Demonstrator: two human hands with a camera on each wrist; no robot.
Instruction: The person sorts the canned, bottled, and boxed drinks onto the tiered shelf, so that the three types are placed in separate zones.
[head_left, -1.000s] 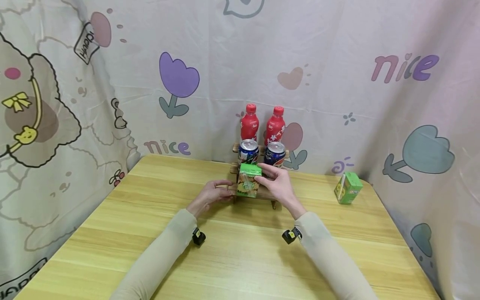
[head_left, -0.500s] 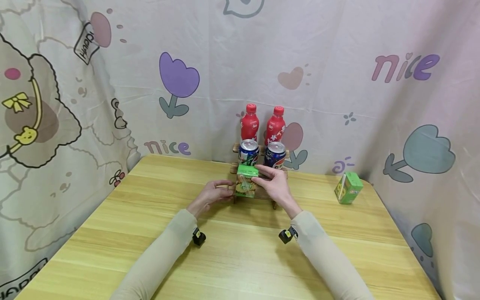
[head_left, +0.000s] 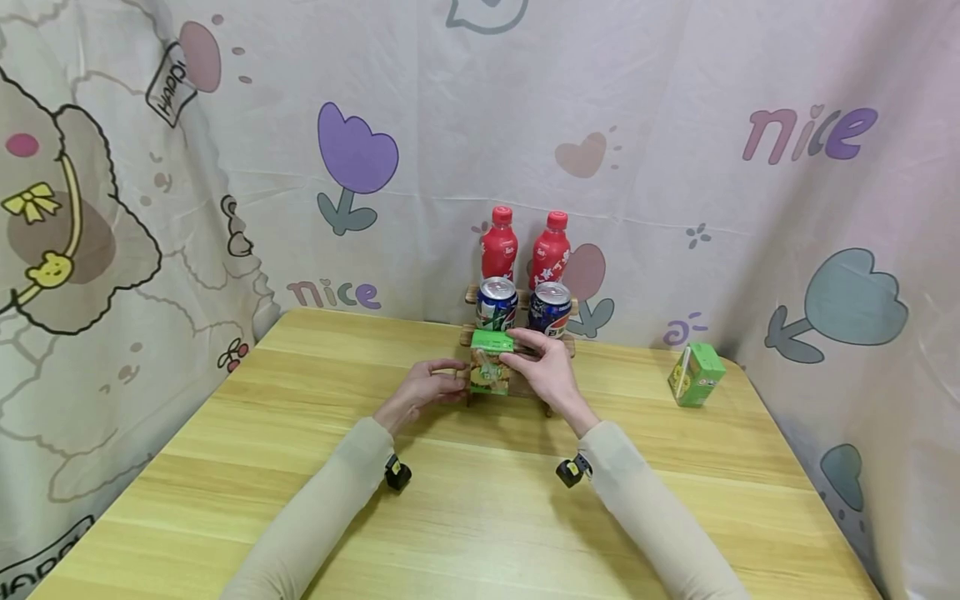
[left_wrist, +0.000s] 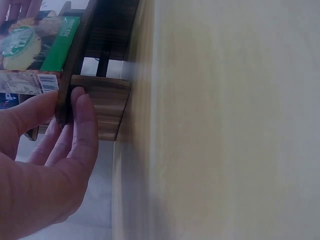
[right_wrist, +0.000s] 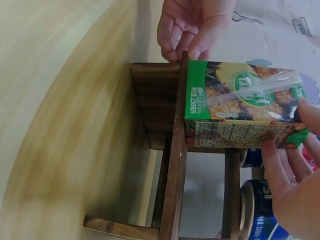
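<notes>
A green juice carton (head_left: 489, 371) stands upright at the left end of the lowest shelf of a small wooden tiered rack (head_left: 528, 387). My right hand (head_left: 552, 372) pinches this carton near its top, thumb on the front and fingers at its right side in the right wrist view. At the rack's left end, my left hand (head_left: 423, 392) grips the shelf edge between thumb and fingers, as the left wrist view shows. Two blue soda cans (head_left: 550, 312) sit on the tier behind. Two red bottles (head_left: 499, 248) occupy the top tier.
Another green juice carton (head_left: 696, 377), with a straw on its side, stands at the right of the wooden table (head_left: 480, 517). A printed cloth (head_left: 450, 150) hangs behind the table and along its sides.
The juice carton has shifted left and slightly down along the lowest shelf, with my right hand still holding it. My left hand has stayed on the rack's left end.
</notes>
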